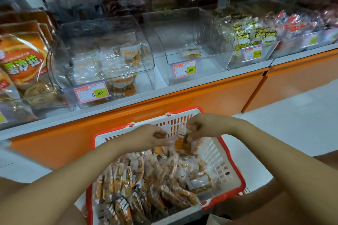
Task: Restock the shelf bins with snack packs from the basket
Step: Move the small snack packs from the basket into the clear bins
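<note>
far left above the basket (242, 184), large orange bags (23, 60) stand on the shelf (210, 83); they are not part of this job. above the basket's left half, the left bin (102, 29) holds a loose layer of packs and sits well short of full. my left hand (151, 136) is over the basket's far end, fingers curled, tips at the wrapper of the held pack (182, 141); i cannot tell whether it truly pinches. above the basket's right half, the middle bin (182, 25) holds a single pack (190, 53) and is otherwise bare. my right hand (201, 126) is just right of the left one, over the same far end, grasping the held pack from above. further right of the basket, the right bin (256, 49) is stocked with yellow-printed packs. status, as a judgement: early stage. the snack packs (146, 184) fill most of the basket, so nearly all stock remains to be moved, and both near bins need filling.
</note>
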Action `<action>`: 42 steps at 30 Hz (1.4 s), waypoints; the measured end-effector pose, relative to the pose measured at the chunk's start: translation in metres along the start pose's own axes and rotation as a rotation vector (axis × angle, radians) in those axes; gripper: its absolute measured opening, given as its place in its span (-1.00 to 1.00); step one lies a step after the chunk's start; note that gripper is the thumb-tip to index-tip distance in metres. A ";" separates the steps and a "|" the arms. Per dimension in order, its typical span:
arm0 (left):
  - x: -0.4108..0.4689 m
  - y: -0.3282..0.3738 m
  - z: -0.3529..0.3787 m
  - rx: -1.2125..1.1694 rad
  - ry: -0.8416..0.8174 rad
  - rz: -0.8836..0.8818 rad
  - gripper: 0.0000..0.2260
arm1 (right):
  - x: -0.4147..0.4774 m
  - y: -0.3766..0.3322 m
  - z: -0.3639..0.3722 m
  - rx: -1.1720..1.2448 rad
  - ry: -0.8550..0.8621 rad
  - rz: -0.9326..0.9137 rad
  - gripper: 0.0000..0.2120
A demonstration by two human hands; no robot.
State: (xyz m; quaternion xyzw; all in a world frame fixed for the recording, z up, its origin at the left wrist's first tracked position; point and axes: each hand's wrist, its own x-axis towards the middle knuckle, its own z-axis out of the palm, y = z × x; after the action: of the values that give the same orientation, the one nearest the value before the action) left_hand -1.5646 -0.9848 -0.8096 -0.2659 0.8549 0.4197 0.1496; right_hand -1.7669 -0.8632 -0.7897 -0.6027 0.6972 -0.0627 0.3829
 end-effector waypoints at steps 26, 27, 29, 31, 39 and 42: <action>-0.036 0.023 -0.150 -0.824 0.984 0.243 -0.78 | 0.041 -0.162 -0.128 0.304 0.489 -0.212 -0.75; -0.034 0.020 -0.156 -0.840 0.986 0.243 -0.77 | 0.046 -0.167 -0.137 0.257 0.498 -0.192 -0.75; -0.028 0.010 -0.164 -0.701 1.037 0.235 -0.77 | 0.056 -0.179 -0.153 0.120 0.541 -0.170 -0.83; -0.023 -0.002 -0.169 -0.309 1.057 0.193 -0.81 | 0.071 -0.190 -0.168 -0.172 0.627 -0.097 -0.73; -0.005 -0.023 -0.169 0.208 0.675 0.044 -0.58 | 0.152 -0.215 -0.181 -0.685 0.340 0.240 -0.78; -0.008 -0.028 -0.172 0.366 0.613 -0.003 -0.50 | 0.177 -0.212 -0.171 -0.807 0.213 0.298 -0.69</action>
State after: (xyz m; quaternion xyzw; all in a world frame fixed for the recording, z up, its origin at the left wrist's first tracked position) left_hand -1.5472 -1.1330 -0.7198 -0.3494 0.9207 0.1600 -0.0678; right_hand -1.6994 -1.1409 -0.6354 -0.5869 0.7808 0.2087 0.0480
